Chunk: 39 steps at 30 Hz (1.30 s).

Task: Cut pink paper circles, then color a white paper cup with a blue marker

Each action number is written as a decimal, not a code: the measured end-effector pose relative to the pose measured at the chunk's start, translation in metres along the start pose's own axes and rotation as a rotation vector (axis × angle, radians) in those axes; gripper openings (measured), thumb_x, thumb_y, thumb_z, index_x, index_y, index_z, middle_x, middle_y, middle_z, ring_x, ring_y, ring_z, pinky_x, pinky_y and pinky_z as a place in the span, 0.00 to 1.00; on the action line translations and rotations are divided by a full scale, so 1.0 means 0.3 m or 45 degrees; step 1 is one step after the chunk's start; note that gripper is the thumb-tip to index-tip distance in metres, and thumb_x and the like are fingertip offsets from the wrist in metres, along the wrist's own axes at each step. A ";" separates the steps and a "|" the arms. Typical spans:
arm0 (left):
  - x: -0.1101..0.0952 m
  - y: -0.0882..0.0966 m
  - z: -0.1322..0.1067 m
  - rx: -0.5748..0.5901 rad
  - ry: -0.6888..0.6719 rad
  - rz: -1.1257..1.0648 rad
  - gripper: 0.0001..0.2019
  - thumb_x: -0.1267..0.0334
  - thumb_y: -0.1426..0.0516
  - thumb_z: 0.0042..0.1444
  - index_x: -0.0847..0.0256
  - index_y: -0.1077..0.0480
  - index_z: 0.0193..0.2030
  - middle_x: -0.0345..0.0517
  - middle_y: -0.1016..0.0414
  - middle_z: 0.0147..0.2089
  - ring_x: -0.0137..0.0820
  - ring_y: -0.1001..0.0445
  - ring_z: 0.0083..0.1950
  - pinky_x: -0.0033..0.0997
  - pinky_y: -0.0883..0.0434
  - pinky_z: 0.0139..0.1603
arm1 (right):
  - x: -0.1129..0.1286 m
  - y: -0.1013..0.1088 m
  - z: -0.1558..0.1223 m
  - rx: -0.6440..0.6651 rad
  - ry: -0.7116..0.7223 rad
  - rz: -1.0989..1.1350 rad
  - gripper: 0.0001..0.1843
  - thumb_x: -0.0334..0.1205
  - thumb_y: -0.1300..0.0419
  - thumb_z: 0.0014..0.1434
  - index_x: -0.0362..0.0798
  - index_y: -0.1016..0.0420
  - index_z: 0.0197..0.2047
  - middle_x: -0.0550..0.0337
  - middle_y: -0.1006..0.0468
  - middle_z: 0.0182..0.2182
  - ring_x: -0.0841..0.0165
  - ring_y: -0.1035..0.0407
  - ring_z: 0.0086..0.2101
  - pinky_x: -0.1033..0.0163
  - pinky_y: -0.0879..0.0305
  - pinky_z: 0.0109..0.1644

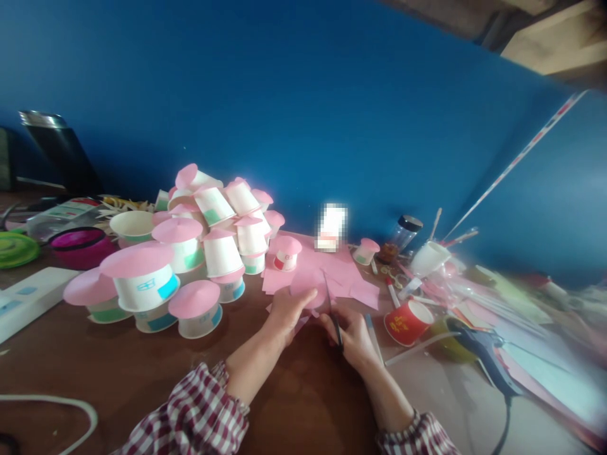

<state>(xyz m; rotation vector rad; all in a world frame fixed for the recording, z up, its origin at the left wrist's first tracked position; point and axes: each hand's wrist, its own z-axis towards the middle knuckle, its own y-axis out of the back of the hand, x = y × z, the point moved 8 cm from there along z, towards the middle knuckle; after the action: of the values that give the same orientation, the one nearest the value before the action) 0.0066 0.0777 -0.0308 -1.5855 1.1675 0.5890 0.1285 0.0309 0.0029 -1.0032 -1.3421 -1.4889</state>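
Pinches a thin pink paper piece with a rounded edge (307, 285) between thumb and fingers of the left hand (284, 311), and grips a pair of dark-handled scissors (337, 332) with curled fingers in the right hand (353, 332), pointing the blades toward the far edge of the brown wooden desk (313, 385), just beside the right side of the paper; cannot tell how far the blades gape. Has both hands near each other, with the paper between them, about midway between the desk's left and right edges, at the near side of flat pink paper sheets (344, 262). Has on those sheets a white paper cup with a red patch and pink cone top (287, 246). Shows toward the left edge a stacked heap of white paper cups with pink cone tops (222, 254), then a magenta round bowl (81, 248) and a long white box-like strip (31, 300). Has near the right hand a red paper cup with yellow lettering (408, 321), and, toward the right edge, a dark grey corded tool (493, 360). Shows near the far edge a clear jar with a black lid (402, 235).
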 end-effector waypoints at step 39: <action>-0.001 0.007 0.004 -0.019 -0.014 -0.026 0.20 0.58 0.34 0.38 0.65 0.29 0.38 0.48 0.25 0.27 0.29 0.28 0.23 0.29 0.30 0.25 | 0.011 0.000 -0.002 0.002 -0.008 -0.052 0.14 0.46 0.38 0.52 0.44 0.30 0.25 0.68 0.37 0.14 0.76 0.45 0.16 0.71 0.50 0.18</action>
<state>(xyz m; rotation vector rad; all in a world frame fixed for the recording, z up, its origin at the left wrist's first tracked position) 0.0046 0.0791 -0.0319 -1.6034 1.1397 0.5940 0.1277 0.0299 0.0059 -0.9857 -1.3750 -1.5158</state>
